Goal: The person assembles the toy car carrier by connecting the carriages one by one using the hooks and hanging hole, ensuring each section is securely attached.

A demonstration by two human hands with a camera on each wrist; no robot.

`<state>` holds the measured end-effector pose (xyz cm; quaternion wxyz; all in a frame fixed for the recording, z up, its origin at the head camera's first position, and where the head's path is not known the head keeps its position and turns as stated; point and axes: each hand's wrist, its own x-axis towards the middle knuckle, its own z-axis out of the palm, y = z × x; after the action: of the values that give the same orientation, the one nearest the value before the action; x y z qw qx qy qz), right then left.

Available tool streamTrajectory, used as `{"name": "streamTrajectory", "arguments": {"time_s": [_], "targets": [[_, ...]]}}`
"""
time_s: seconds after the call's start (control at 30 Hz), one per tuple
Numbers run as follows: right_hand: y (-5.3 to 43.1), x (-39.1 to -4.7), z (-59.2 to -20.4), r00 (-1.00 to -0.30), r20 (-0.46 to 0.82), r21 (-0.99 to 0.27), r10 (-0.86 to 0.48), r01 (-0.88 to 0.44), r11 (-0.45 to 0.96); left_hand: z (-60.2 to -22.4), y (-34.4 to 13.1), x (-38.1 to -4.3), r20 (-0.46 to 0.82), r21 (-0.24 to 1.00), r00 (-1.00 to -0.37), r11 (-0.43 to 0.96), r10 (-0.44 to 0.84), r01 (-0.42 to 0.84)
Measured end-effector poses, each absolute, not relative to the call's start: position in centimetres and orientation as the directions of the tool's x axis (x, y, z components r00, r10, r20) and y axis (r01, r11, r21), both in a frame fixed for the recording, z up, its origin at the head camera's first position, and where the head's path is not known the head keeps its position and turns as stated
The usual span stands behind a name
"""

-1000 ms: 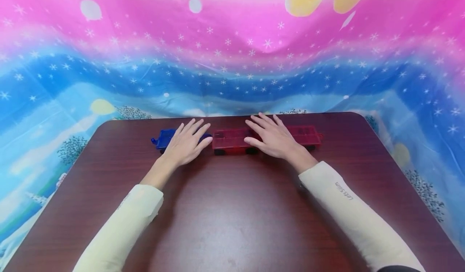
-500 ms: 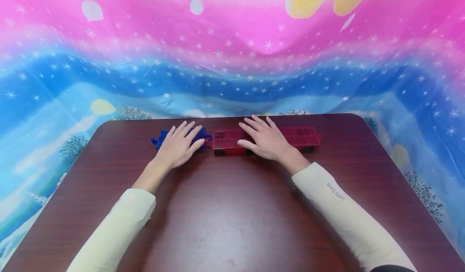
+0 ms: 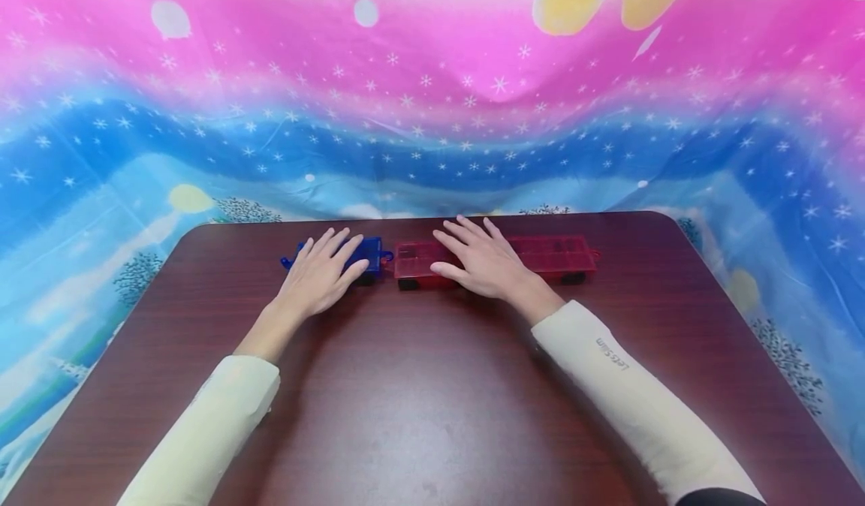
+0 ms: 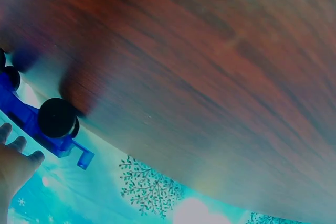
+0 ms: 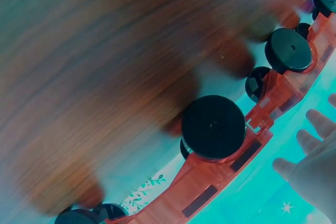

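A see-through blue toy train car [image 3: 372, 249] with black wheels stands near the table's far edge, a hook at each end. My left hand [image 3: 314, 273] is spread flat over it, covering its left and middle part. In line to its right come a red toy train car [image 3: 415, 258] and a second red car [image 3: 561, 251]. My right hand [image 3: 478, 264], fingers straight, lies over the red pair and hides where they meet; the right wrist view shows that joint [image 5: 258, 123]. In the left wrist view, my fingertips [image 4: 35, 157] are close above the blue car's top.
The dark wood table [image 3: 405, 386] has rounded far corners. Behind it hangs a pink and blue cloth [image 3: 432, 115] printed with snowflakes, which also drops along both sides. Pale sleeves [image 3: 209, 416] cover both forearms.
Both hands have slid to the left over the cars, the left one also slightly nearer to me. More of the blue car's right end shows. The train cars have stayed in place.
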<state>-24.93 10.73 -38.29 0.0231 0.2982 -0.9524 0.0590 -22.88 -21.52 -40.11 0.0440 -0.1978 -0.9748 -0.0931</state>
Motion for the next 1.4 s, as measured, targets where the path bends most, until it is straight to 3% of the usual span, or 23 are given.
{"name": "streamTrajectory", "arguments": {"time_s": [0.57,1.4], "targets": [[9.0,-25.0,-38.6,-0.806,0.059,-0.117,-0.588,-0.591,0.798,-40.5,-23.2,-23.0,0.112,0.195,-0.935,0.915,0.337,0.353],[6.6,-25.1,-40.2,-0.808,-0.016,-0.079,-0.589,-0.586,0.806,-41.6,-23.5,-24.2,0.072,0.147,-0.940,0.928,0.334,0.341]]}}
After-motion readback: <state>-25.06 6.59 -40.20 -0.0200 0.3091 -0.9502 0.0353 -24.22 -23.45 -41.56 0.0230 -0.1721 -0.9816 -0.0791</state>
